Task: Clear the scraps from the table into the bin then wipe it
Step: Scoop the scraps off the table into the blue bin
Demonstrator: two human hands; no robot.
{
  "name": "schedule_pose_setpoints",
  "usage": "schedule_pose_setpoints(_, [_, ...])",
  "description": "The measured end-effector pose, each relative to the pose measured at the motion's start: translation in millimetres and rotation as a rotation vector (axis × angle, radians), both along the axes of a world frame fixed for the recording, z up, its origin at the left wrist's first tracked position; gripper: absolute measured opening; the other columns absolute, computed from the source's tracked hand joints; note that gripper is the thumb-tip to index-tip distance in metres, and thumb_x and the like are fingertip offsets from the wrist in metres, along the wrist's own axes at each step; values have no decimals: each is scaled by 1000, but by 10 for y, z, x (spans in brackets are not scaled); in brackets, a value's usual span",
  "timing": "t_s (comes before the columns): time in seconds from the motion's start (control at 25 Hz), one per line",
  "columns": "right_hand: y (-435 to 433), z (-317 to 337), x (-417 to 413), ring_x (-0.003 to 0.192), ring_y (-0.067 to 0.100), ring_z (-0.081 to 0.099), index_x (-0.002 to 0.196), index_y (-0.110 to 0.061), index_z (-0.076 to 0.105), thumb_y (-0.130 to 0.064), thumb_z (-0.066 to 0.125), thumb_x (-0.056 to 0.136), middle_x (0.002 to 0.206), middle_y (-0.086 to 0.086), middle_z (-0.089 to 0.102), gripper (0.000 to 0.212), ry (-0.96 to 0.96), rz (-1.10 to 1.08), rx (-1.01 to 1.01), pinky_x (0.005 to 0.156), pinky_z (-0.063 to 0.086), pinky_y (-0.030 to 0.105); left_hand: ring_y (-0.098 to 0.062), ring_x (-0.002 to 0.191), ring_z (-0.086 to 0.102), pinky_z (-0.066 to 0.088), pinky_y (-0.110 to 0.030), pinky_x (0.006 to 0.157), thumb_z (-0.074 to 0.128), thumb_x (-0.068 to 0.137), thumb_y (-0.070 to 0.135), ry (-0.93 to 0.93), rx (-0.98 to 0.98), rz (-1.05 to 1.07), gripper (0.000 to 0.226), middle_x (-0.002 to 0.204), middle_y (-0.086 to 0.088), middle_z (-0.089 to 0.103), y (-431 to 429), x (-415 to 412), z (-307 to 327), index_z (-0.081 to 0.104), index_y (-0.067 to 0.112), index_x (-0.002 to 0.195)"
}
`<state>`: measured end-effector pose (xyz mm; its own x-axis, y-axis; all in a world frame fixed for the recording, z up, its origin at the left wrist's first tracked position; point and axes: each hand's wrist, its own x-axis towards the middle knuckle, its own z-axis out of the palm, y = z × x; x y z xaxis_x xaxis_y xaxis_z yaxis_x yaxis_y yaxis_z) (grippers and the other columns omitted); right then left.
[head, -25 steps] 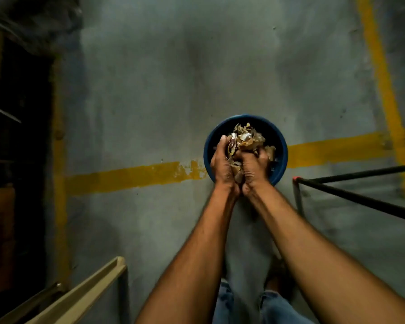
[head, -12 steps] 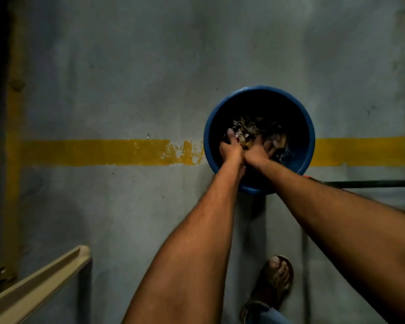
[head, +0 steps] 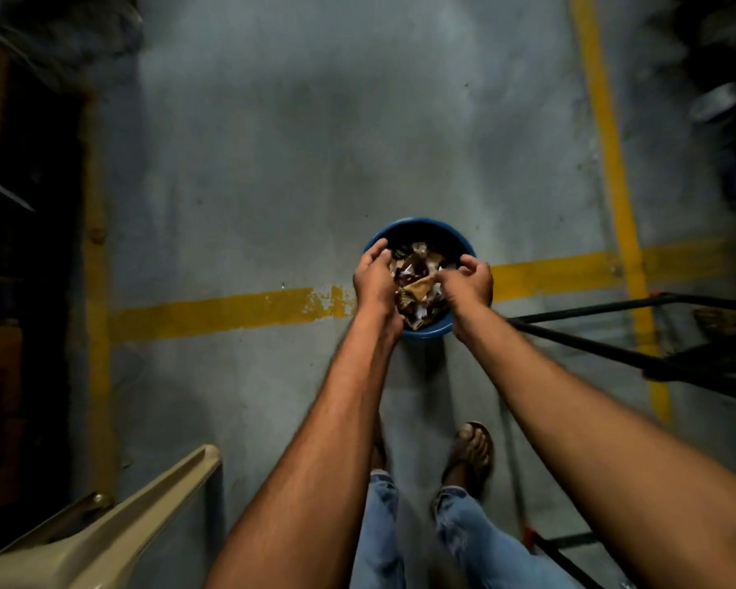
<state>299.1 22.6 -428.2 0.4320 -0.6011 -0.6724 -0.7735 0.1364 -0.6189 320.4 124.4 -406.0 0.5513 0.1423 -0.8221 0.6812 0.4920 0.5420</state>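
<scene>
Standing over a grey concrete floor, the person shows blue jeans and a sandalled foot at the bottom of the view, with a beige plastic chair edge at lower left and a black metal frame reaching in from the right. Both bare forearms stretch forward and meet over a blue bin that sits on the floor across a worn yellow line.

The left hand hangs at the bin's left rim, fingers loosely curled and spread, palm turned inward toward the heap — it does not appear to grip anything. The right hand hangs at the right rim, fingers bent and partly apart, thumb and forefinger close together just beside a crumpled piece; whether it pinches that piece I cannot tell.

Between the two hands, and below them, lie the scraps — crumpled brown, tan and white paper bits piled inside the bin, filling it up close to the rim. Farther off, a second yellow line runs away along the floor on the right, and dark, blurred shelving lines the left edge.
</scene>
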Motion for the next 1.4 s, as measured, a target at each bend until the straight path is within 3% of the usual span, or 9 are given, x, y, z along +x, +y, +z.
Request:
schedule_pose_setpoints(0.08, [10, 491, -92, 95, 21, 68, 104, -22, 65, -5, 76, 80, 111, 7, 73, 31, -22, -134, 70, 87, 57, 34, -9, 73, 64, 51, -14, 49, 47, 104, 2, -8, 25, -28, 31, 93, -6, 68, 7, -129, 608, 62, 10, 130])
schedule_pose_setpoints(0.24, [46, 1737, -440, 73, 10, 66, 96, -19, 68, -3, 68, 91, 90, 4, 73, 16, -201, -129, 188, 58, 50, 19, -3, 72, 67, 51, -12, 54, 50, 104, 6, -51, -15, -57, 20, 90, 3, 70, 6, -446, 1699, 67, 15, 111])
schedule_pose_setpoints(0.32, [53, 2334, -699, 70, 7, 65, 102, -14, 68, 0, 68, 91, 87, 4, 72, 17, -301, -40, 167, 60, 51, 17, -8, 81, 67, 55, -16, 65, 52, 103, 4, -105, -1, -134, 20, 93, 0, 70, -59, -589, 2193, 66, 17, 98])
schedule_pose_setpoints(0.48, [-89, 3178, -1135, 78, 9, 71, 96, -22, 69, -6, 68, 90, 90, 1, 75, 18, -400, -3, 44, 74, 59, 27, -30, 108, 67, 52, -43, 102, 59, 99, 3, -253, 118, -344, 17, 117, -19, 72, -181, -847, 2939, 69, 15, 102])
schedule_pose_setpoints(0.68, [-359, 3794, -1661, 89, 9, 72, 92, -35, 68, -26, 70, 83, 90, -10, 74, 13, -506, 92, -156, 88, 60, 41, -17, 105, 67, 53, -38, 99, 62, 98, 17, -633, 511, -676, 16, 110, 0, 73, -261, -1299, 3623, 70, 15, 111])
schedule_pose_setpoints(0.88, [-664, 3988, -2244, 84, 11, 71, 93, -34, 68, -30, 68, 82, 85, -9, 74, 12, -535, 78, -267, 85, 59, 41, -15, 107, 67, 54, -38, 96, 59, 92, 34, -816, 605, -922, 23, 112, 4, 72, -545, -1726, 3855, 68, 24, 110])
schedule_pose_setpoints(1.12, [-1416, 3684, -3418, 110, 24, 64, 100, -29, 68, -5, 62, 82, 109, 0, 70, 31, -321, -30, -583, 100, 50, 42, -17, 112, 65, 54, -43, 98, 66, 94, 17, -952, 500, -1257, 27, 121, -1, 69, -1214, -2663, 3637, 63, 17, 121])
schedule_pose_setpoints(1.28, [-1852, 3328, -4324, 129, 38, 47, 123, -15, 62, 3, 61, 76, 136, 13, 53, 50, -76, -211, -871, 114, 32, 45, -28, 141, 43, 37, -43, 117, 60, 93, 33, -1153, 586, -1694, 70, 153, -10, 47, -1707, -3364, 3300, 37, 16, 156])
schedule_pose_setpoints(1.4, [-2125, 3031, -4626, 145, 42, 33, 151, -6, 41, -11, 63, 86, 157, 23, 36, 69, 74, -166, -823, 121, 20, 47, -31, 158, 12, 18, -48, 128, 57, 99, 37, -1203, 672, -1955, 81, 171, -11, 18, -1994, -3710, 3035, 14, 17, 165])
